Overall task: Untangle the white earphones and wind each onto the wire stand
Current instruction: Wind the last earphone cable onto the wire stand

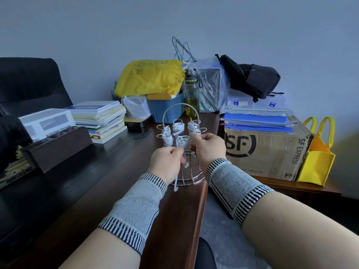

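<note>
At the wire stand (181, 144), both curled hands.

A dark brown wooden desk (108, 171) carries the silver wire stand (181, 144) near its right edge, wound with white earphone cords. Further back lie a stack of pale books (101, 121), a blue plastic tub (165, 109) and a clear drinking bottle (191, 94). At left sit a dark wooden box (58, 148) and a white plastic drawer unit (46, 123).
</note>
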Available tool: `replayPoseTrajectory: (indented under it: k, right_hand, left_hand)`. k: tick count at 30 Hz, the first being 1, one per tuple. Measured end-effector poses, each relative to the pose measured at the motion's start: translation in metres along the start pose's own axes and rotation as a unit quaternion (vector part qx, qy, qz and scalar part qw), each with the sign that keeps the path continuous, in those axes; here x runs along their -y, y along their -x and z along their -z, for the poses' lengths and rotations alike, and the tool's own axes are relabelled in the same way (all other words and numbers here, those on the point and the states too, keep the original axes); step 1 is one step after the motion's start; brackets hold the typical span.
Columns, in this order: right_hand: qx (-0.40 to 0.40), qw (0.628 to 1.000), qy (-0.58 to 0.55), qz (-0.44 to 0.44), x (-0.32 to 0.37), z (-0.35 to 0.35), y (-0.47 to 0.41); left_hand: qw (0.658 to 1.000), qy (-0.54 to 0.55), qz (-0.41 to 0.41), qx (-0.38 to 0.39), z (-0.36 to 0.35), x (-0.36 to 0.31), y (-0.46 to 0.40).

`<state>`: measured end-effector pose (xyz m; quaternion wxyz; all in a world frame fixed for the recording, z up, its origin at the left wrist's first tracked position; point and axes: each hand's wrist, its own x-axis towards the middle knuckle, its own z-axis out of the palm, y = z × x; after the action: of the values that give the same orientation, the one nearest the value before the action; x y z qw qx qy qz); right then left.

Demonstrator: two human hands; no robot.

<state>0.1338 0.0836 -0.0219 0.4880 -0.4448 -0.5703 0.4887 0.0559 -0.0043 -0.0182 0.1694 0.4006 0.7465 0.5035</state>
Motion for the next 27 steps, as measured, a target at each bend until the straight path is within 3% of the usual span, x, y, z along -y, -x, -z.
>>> replayPoseTrajectory:
  k: [4,11,23,25,27]
  right_hand:
    - [0.029,0.999,-0.021,0.033,-0.008,0.003,0.005]
    - [0.127,0.991,-0.035,0.035,-0.009,0.013,0.013]
    - [0.141,0.989,0.047,-0.009,0.015,0.008,0.013]
    - [0.139,0.988,0.072,-0.006,0.018,0.007,0.013]
    - [0.137,0.988,0.075,-0.006,0.017,0.009,0.013]
  left_hand:
    - [0.986,-0.137,-0.091,0.026,-0.003,0.000,0.004]
    - [0.954,-0.270,-0.130,0.031,-0.007,0.000,0.012]
    - [0.935,-0.313,-0.163,0.039,-0.012,0.002,0.012]
    - [0.944,-0.281,-0.171,0.032,-0.014,0.007,0.012]
    - [0.969,-0.204,-0.135,-0.029,-0.011,0.011,0.011]
